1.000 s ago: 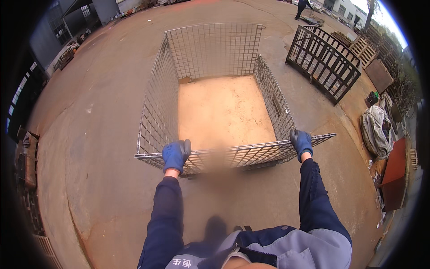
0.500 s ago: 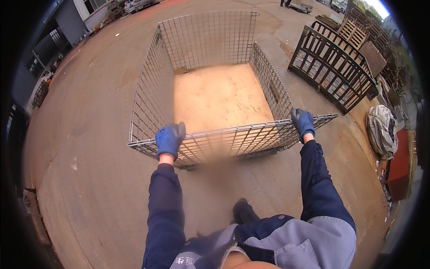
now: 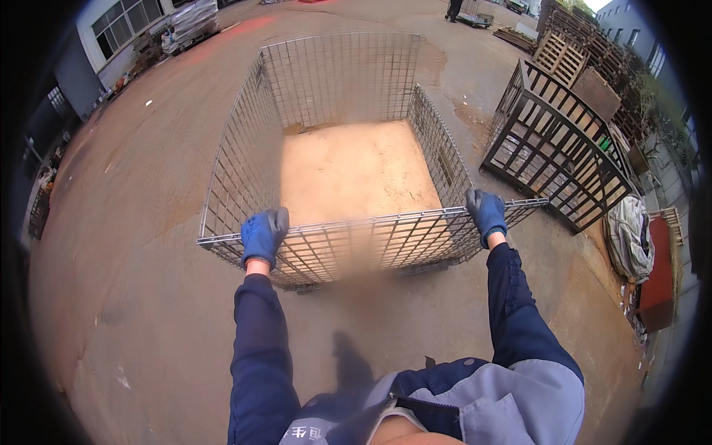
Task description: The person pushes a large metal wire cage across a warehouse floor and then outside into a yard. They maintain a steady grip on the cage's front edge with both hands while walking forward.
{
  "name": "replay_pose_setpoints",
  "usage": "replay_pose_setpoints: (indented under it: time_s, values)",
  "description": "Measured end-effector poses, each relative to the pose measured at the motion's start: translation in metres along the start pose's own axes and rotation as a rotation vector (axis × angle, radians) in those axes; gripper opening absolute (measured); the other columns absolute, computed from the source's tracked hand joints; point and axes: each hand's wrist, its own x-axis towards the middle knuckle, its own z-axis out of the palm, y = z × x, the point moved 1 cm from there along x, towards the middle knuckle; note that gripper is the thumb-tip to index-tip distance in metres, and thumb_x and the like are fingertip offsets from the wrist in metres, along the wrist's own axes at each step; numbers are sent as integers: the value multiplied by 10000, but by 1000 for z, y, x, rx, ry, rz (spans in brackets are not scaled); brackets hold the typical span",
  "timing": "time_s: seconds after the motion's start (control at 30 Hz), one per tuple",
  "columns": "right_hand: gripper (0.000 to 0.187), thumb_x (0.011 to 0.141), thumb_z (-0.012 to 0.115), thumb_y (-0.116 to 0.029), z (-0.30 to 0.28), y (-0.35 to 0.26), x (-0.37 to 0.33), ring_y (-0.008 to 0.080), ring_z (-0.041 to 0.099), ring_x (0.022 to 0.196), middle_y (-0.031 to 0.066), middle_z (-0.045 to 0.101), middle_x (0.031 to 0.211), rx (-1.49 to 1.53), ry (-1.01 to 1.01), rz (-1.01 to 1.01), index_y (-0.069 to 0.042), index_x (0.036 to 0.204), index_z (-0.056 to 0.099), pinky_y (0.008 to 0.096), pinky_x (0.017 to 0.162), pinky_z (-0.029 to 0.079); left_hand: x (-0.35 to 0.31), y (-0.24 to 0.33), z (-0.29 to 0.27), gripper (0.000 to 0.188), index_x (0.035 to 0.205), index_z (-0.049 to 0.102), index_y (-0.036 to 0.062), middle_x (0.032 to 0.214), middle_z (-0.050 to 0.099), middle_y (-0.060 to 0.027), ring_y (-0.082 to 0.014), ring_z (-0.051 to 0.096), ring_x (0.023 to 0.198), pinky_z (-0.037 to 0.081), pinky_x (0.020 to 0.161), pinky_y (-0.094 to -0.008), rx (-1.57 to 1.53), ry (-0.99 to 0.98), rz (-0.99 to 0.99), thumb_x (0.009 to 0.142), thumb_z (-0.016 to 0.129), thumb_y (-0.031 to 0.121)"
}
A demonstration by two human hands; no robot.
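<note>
A large wire mesh cage [image 3: 337,248] stands in front of me, its top open and a pale tan sheet [image 3: 348,174] covering its floor. My left hand [image 3: 263,236], in a blue glove with dark grey fingers, is closed over the near top rail close to the left corner. Farther along that same rail, my right hand [image 3: 486,213] in a matching glove grips near the right side. Past my right hand the near panel sticks out beyond the cage's right wall. Both arms are stretched forward. A blurred smudge hides part of the near mesh.
Right of the cage stands a black slatted metal crate [image 3: 556,148]. Behind it are stacked wooden pallets [image 3: 560,59]. A grey-white sack [image 3: 630,239] and a red panel [image 3: 658,278] lie along the right edge. Far off, a person [image 3: 454,10] stands beside another mesh cage [image 3: 476,12].
The cage and I have moved forward over the ground, with both hands still on the rail. The black crate and sack at the right now appear nearer.
</note>
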Motion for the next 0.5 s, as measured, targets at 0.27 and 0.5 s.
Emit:
replay_pose_setpoints:
  time_s: [0.27,0.5]
  values:
    - [356,906,538,-339,73,-82,192,367,677,736,151,695,757,16,49,95,-87,747,733,433,746,489,242,-42,43,467,737,691,20,797,666,-245,-447,651,749,502,685,-513,-45,60,123,927,446,369]
    - [400,910,519,-403,149,-135,356,366,698,817,160,710,807,-46,-43,135,-114,785,766,457,788,509,424,-61,103,468,778,713,27,843,679,-230,-430,662,797,514,732,-495,0,-46,103,927,415,357]
